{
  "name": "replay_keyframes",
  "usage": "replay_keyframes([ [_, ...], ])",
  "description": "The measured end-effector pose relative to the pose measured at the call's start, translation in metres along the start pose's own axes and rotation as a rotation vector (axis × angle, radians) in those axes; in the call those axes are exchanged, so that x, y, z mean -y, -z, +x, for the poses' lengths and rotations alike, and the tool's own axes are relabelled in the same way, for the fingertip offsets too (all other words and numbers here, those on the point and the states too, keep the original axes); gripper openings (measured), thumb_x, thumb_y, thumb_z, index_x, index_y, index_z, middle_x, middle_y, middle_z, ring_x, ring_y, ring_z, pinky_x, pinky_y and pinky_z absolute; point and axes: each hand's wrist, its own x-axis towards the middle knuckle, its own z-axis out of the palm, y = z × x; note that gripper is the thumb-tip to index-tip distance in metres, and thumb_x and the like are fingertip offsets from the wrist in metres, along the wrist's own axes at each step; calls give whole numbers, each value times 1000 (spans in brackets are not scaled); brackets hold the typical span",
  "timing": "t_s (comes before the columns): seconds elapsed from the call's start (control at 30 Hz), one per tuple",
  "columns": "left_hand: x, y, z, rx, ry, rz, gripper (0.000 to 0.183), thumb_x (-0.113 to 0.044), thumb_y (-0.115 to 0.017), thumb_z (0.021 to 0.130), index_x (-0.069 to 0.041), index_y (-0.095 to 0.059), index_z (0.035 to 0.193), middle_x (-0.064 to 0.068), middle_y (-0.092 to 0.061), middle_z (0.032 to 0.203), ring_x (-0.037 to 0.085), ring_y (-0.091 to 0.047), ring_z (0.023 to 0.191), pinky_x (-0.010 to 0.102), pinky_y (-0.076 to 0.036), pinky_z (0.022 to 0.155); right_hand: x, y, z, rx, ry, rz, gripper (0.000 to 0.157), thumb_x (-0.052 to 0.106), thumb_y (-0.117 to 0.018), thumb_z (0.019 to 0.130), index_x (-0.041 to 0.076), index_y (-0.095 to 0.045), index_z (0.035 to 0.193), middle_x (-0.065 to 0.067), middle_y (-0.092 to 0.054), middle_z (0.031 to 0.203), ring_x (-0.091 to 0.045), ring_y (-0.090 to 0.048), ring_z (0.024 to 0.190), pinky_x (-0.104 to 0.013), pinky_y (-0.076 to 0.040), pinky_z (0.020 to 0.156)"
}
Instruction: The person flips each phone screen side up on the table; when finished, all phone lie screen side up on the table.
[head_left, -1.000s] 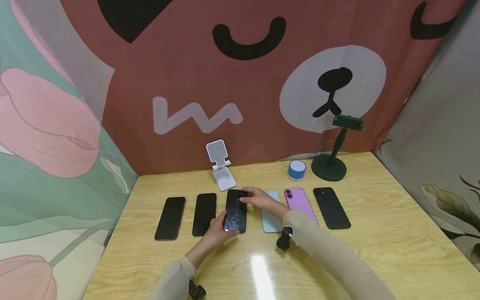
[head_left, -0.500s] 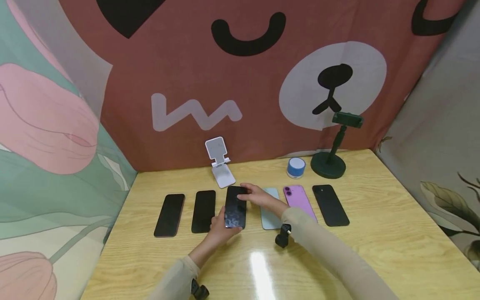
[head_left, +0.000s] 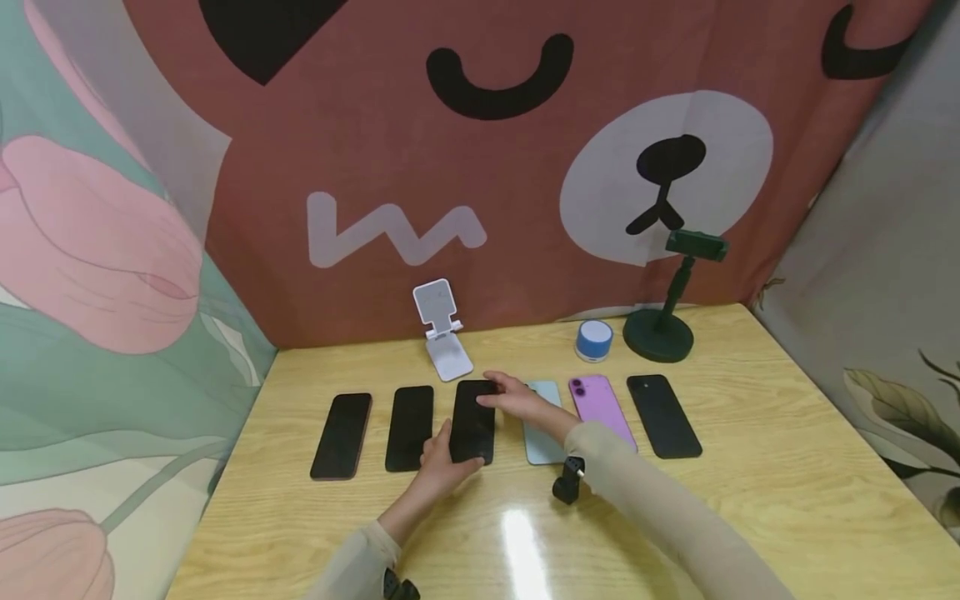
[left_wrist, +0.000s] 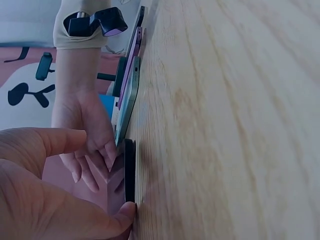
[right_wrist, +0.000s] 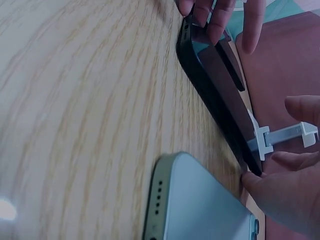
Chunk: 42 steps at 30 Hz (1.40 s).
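Observation:
In the head view a black smartphone (head_left: 474,425) lies screen up in the middle of a row of phones. My left hand (head_left: 438,462) holds its near left corner, thumb at the near edge and a finger along the left side. My right hand (head_left: 517,398) holds the far right corner. The right wrist view shows the same smartphone (right_wrist: 215,95) low over the wood, with fingertips of both hands at its ends. Its thin edge shows in the left wrist view, by my left hand (left_wrist: 55,195); whether it touches the table is hard to tell there.
Two black phones (head_left: 409,429) (head_left: 341,437) lie to the left. Rightward are a light blue phone (head_left: 542,442), a purple phone (head_left: 600,406) and another black phone (head_left: 663,417). Behind stand a white phone stand (head_left: 448,354), a blue cylinder (head_left: 594,342) and a dark green holder (head_left: 658,333).
Bright reflections on the held smartphone's screen are gone, and it now looks plain black. Both hands stay at its corners with only slight shifts; the head view has tilted a little.

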Motion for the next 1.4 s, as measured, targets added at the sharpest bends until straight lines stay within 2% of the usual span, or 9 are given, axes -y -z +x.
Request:
replay_keyframes([
  [0.23,1,0,-2,0,-17,12,89,-20,-76,78,4,-23,146,36,-28,135,56,-24,124,66,-29,96,4,-2,-6,-39,21,-34,60,18,-59,93,-2,-34,144,-24,-34,146,-40,-32,134,-49,-31,106],
  [0.37,0,-1,-3,-17,-36,0,89,-18,-76,78,4,-23,147,35,-26,133,55,-23,122,65,-30,94,7,3,-13,-46,48,-12,60,17,-59,93,-2,-33,144,-25,-33,147,-40,-31,134,-50,-30,106],
  [0.5,-1,-5,-3,-77,-88,10,89,-15,-77,77,4,-24,146,32,-24,132,50,-21,120,62,-31,93,6,12,-14,-32,103,33,61,18,-60,93,-1,-32,145,-22,-32,147,-39,-31,134,-51,-31,105],
  [0.6,-2,-7,-3,-123,-138,23,87,-14,-76,77,3,-25,146,30,-24,133,47,-19,120,61,-31,94,2,20,-12,-6,160,24,62,19,-60,93,0,-32,145,-21,-32,148,-39,-32,133,-51,-33,104],
  [0.73,-7,-9,-3,-138,-193,11,86,-15,-74,80,2,-24,147,29,-26,134,45,-19,123,61,-31,96,2,28,-16,15,211,-1,61,18,-59,94,-2,-31,145,-24,-31,147,-40,-33,132,-52,-34,103],
  [0.9,-17,-19,5,-97,-231,-6,84,-20,-72,83,-1,-23,149,29,-29,137,45,-25,125,62,-31,96,2,37,-23,10,202,5,59,13,-57,94,-3,-30,144,-26,-30,147,-41,-32,132,-51,-33,104],
  [1.1,-27,-36,11,2,-281,-16,88,-23,-72,83,0,-18,149,31,-25,141,48,-23,129,65,-33,94,-2,48,-31,13,221,-53,63,18,-59,94,-1,-29,146,-23,-30,148,-41,-30,133,-52,-30,105],
  [1.27,-36,-47,12,96,-329,17,91,-30,-72,84,0,-17,150,29,-26,142,46,-27,130,62,-35,95,-9,60,-36,79,246,-137,68,20,-61,93,3,-25,148,-19,-25,152,-40,-23,137,-53,-24,108],
  [1.4,-39,-55,13,138,-346,55,95,-34,-74,81,0,-17,150,28,-26,145,46,-27,132,61,-34,97,-16,70,-41,113,251,-207,75,25,-65,90,4,-24,149,-16,-24,153,-38,-22,138,-53,-24,108],
])
